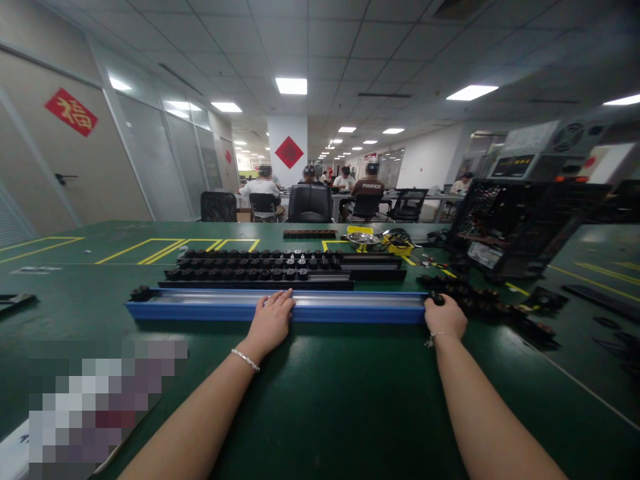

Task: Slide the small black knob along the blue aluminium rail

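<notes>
Green matting is covering the wide tabletop [320, 407], with yellow lines running across its far left part. At the far right an open black computer case [510, 227] is standing on it. A long blue rail [350, 309] with a grey channel along its top is lying crosswise in the near middle, stretching left to right in front of the person. Just beyond it, two black rails [260, 267] loaded with rows of dark caps are lying parallel to it, close but apart. To the right of the blue rail's end, a heap of black parts [500, 312] is trailing away toward the near right.

The left hand [270, 323] is resting flat on the blue rail at about its middle, with its fingers together and reaching over the near edge onto the channel. The right hand [445, 319] is sitting at the rail's right end with its fingers curling inward. A small black knob [438, 299] is showing at its fingertips, but I cannot tell whether they are pinching it.

Farther off, right of centre, a steel bowl [365, 239] is sitting on the tabletop. A thin bracelet [245, 360] is circling the left wrist.
</notes>
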Demonstrator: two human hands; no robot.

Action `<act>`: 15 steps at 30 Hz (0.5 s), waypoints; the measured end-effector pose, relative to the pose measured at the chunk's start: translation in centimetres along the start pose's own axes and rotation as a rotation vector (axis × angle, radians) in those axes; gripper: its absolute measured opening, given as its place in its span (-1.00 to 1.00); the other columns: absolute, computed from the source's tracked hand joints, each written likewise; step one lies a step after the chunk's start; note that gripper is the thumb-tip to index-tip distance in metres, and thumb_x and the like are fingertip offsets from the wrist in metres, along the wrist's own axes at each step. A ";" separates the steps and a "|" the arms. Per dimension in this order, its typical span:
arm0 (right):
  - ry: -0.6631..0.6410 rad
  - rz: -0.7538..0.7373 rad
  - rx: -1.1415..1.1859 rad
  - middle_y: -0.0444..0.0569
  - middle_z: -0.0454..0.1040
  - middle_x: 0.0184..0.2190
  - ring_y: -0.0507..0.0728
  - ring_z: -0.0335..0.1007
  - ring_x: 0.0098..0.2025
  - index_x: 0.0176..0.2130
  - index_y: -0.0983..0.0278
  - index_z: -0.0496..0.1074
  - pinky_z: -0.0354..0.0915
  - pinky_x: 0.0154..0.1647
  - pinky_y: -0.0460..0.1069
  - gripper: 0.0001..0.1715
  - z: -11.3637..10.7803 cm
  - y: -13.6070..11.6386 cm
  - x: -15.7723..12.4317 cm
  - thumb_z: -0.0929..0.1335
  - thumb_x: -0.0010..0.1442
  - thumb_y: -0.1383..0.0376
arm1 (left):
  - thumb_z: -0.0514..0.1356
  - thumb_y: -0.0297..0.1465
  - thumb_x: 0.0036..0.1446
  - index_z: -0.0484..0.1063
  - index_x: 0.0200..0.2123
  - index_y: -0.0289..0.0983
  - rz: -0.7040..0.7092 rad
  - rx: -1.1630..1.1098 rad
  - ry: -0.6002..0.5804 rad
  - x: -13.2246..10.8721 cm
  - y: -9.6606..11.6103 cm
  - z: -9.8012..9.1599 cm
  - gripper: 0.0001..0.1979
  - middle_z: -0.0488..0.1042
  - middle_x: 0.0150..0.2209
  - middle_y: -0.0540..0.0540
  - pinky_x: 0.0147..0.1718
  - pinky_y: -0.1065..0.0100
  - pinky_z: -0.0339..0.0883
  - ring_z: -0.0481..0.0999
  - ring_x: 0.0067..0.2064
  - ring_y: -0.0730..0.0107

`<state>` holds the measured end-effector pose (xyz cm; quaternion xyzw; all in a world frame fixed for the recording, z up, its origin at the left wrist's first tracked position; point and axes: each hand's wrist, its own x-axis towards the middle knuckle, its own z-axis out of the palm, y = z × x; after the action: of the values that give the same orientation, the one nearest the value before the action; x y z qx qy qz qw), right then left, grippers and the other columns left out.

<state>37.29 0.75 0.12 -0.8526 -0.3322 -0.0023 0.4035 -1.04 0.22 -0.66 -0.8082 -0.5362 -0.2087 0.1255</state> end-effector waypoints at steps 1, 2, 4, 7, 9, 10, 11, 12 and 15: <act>0.008 -0.011 0.004 0.11 0.48 -0.31 0.24 0.38 -0.21 -0.11 0.28 0.44 0.26 -0.15 0.08 -0.54 0.1 0.2 0.1 0.26 0.01 0.17 | -0.01 -0.47 0.09 0.37 -0.10 -0.12 -0.002 -0.002 -0.001 0.0 0.0 0.0 -0.68 0.25 0.17 -0.04 0.05 0.05 0.06 0.22 0.15 0.20; 0.014 -0.020 0.006 0.11 0.48 -0.31 0.24 0.38 -0.21 -0.11 0.29 0.44 0.26 -0.15 0.07 -0.54 0.1 0.3 0.3 0.26 0.01 0.17 | -0.02 -0.47 0.10 0.37 -0.10 -0.12 -0.004 -0.004 -0.002 0.0 0.0 0.0 -0.68 0.25 0.17 -0.05 0.05 0.05 0.06 0.22 0.15 0.20; 0.018 -0.034 0.004 0.12 0.48 -0.30 0.24 0.37 -0.21 -0.11 0.31 0.44 0.26 -0.15 0.08 -0.54 0.1 0.6 0.7 0.26 0.01 0.18 | -0.02 -0.47 0.10 0.37 -0.10 -0.12 -0.007 -0.003 -0.005 0.0 0.0 0.0 -0.67 0.25 0.17 -0.05 0.05 0.05 0.06 0.22 0.15 0.21; 0.004 -0.020 -0.005 0.14 0.48 -0.26 0.25 0.37 -0.18 -0.07 0.32 0.43 0.26 -0.14 0.07 -0.50 0.1 1.0 1.3 0.27 0.01 0.18 | -0.01 -0.47 0.09 0.36 -0.10 -0.13 -0.003 0.001 -0.007 0.0 0.0 0.0 -0.67 0.25 0.17 -0.06 0.05 0.05 0.06 0.22 0.16 0.20; -0.003 -0.009 -0.006 0.14 0.48 -0.24 0.26 0.37 -0.18 -0.06 0.33 0.42 0.26 -0.14 0.07 -0.49 0.0 1.2 1.7 0.27 0.01 0.18 | -0.01 -0.47 0.09 0.36 -0.10 -0.13 0.004 0.007 -0.002 0.0 0.0 0.0 -0.68 0.25 0.17 -0.05 0.04 0.05 0.07 0.22 0.15 0.19; 0.000 -0.008 -0.003 0.13 0.48 -0.25 0.26 0.37 -0.18 -0.07 0.33 0.43 0.26 -0.15 0.07 -0.50 0.0 1.3 1.9 0.27 0.00 0.18 | -0.01 -0.47 0.09 0.36 -0.10 -0.13 0.007 0.009 0.001 0.0 0.0 0.0 -0.68 0.25 0.17 -0.05 0.04 0.05 0.07 0.22 0.15 0.19; 0.008 -0.010 0.001 0.13 0.48 -0.26 0.25 0.37 -0.19 -0.08 0.33 0.43 0.26 -0.15 0.07 -0.51 0.1 1.5 2.0 0.28 0.00 0.18 | -0.01 -0.47 0.09 0.36 -0.11 -0.13 0.008 0.009 0.002 0.0 0.0 0.0 -0.69 0.25 0.17 -0.05 0.04 0.05 0.07 0.23 0.15 0.19; 0.019 -0.012 0.004 0.12 0.48 -0.28 0.25 0.37 -0.20 -0.10 0.33 0.44 0.26 -0.16 0.06 -0.52 0.1 1.7 2.2 0.28 -0.01 0.19 | -0.01 -0.47 0.09 0.36 -0.11 -0.13 0.007 0.009 0.001 0.1 0.0 0.0 -0.69 0.25 0.17 -0.05 0.04 0.05 0.08 0.23 0.15 0.19; 0.054 0.011 0.007 0.12 0.48 -0.33 0.25 0.38 -0.24 -0.13 0.33 0.45 0.27 -0.20 0.07 -0.54 0.3 2.5 2.8 0.28 -0.02 0.19 | -0.01 -0.47 0.09 0.37 -0.11 -0.13 0.000 0.001 -0.010 0.1 0.0 -0.1 -0.68 0.25 0.17 -0.06 0.05 0.05 0.07 0.23 0.15 0.20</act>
<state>40.76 1.44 -1.05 -0.8525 -0.3168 -0.0218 0.4152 -1.03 0.26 -0.57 -0.8091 -0.5371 -0.2042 0.1232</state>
